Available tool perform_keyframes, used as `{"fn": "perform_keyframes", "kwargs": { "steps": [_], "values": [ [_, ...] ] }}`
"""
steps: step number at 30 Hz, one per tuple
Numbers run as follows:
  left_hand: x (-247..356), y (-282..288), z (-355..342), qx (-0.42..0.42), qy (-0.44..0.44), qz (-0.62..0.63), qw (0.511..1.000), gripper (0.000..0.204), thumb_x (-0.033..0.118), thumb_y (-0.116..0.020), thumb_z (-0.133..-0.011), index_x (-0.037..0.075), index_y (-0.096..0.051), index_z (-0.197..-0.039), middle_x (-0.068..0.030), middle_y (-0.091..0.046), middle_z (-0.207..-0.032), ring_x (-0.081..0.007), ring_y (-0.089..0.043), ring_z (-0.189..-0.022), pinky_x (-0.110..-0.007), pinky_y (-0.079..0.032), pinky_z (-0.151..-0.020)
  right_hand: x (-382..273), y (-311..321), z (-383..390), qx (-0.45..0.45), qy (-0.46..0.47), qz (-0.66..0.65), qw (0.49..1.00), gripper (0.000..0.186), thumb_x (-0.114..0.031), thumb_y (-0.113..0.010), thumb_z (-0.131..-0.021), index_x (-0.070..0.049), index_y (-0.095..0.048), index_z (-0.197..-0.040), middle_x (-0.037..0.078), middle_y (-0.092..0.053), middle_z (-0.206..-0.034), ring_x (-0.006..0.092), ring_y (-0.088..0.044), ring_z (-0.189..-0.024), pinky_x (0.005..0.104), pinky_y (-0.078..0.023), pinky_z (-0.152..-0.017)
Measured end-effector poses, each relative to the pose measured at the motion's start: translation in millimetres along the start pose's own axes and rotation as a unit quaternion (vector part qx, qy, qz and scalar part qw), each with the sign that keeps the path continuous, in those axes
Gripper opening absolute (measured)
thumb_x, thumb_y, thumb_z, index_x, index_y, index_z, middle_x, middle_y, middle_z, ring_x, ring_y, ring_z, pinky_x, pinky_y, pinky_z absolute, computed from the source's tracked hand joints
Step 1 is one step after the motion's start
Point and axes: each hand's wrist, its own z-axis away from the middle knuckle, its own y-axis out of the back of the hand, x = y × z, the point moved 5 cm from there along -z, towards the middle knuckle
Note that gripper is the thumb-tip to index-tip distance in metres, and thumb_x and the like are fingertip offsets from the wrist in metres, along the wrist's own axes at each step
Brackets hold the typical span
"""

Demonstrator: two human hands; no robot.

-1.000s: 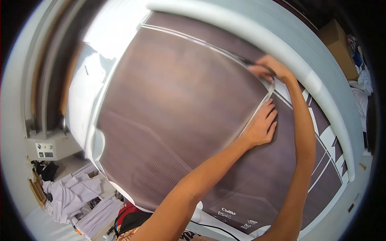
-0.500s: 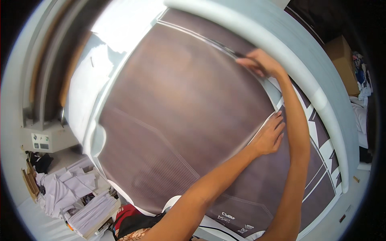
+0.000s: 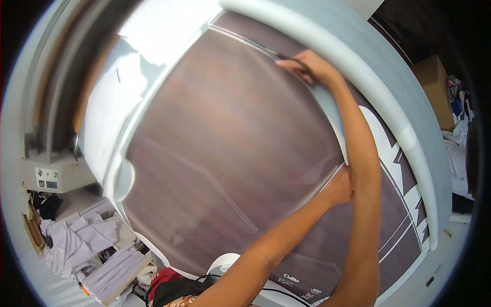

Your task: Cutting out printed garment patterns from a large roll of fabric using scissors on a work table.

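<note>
Scissors (image 3: 271,52) are in my right hand (image 3: 314,69), fingers closed round their handles. Their blades point to the upper left, along a double white line near the far edge of a large brown printed fabric panel (image 3: 220,117). My left hand (image 3: 338,187) is at the panel's right corner, curled on its edge; creases run from the cloth there. My right forearm crosses in front and hides most of the left fingers. Behind the blades, a pale gap separates the panel from the brown strip beyond it. More brown printed fabric (image 3: 399,240) lies under and beside my arms.
A long white roll of material (image 3: 378,97) curves along the far right side. White sheets (image 3: 115,97) lie at the left. A stack of folded pale cloth (image 3: 115,273) sits at lower left, below a control box (image 3: 48,179). A cardboard box (image 3: 434,87) stands at far right.
My right hand and the scissors have moved up and left along the white line, lengthening the gap. My left hand has curled and drawn the panel's corner toward me.
</note>
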Motion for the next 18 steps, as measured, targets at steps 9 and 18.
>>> {"fn": "perform_keyframes", "kwargs": {
  "steps": [9, 18],
  "values": [
    [1.4, -2.4, 10.5, 0.051, -0.058, -0.096, 0.992, 0.045, 0.005, -0.071, -0.076, -0.003, -0.059, -0.119, -0.0206, -0.058, -0.126, -0.0401, -0.054, -0.125, -0.046, -0.044, -0.106, -21.5, -12.7, -39.8, 0.005, 0.010, 0.018, 1.000, 0.059, -0.061, -0.083, -0.072, -0.012, -0.055, -0.057, -0.005, -0.049, -0.054, 0.0047, -0.044, -0.044, 0.0227, -0.035, -0.043],
    [7.8, 7.6, -1.6, 0.127, -0.128, -0.146, 0.973, 0.042, 0.003, -0.069, -0.077, -0.004, -0.059, -0.118, -0.0195, -0.058, -0.126, -0.0399, -0.053, -0.129, -0.047, -0.044, -0.106, -43.8, -20.9, -82.2, 0.006, 0.048, 0.003, 0.999, 0.056, -0.058, -0.085, -0.069, -0.010, -0.059, -0.060, -0.004, -0.050, -0.055, 0.0056, -0.046, -0.044, 0.0231, -0.036, -0.043]
  ]
}}
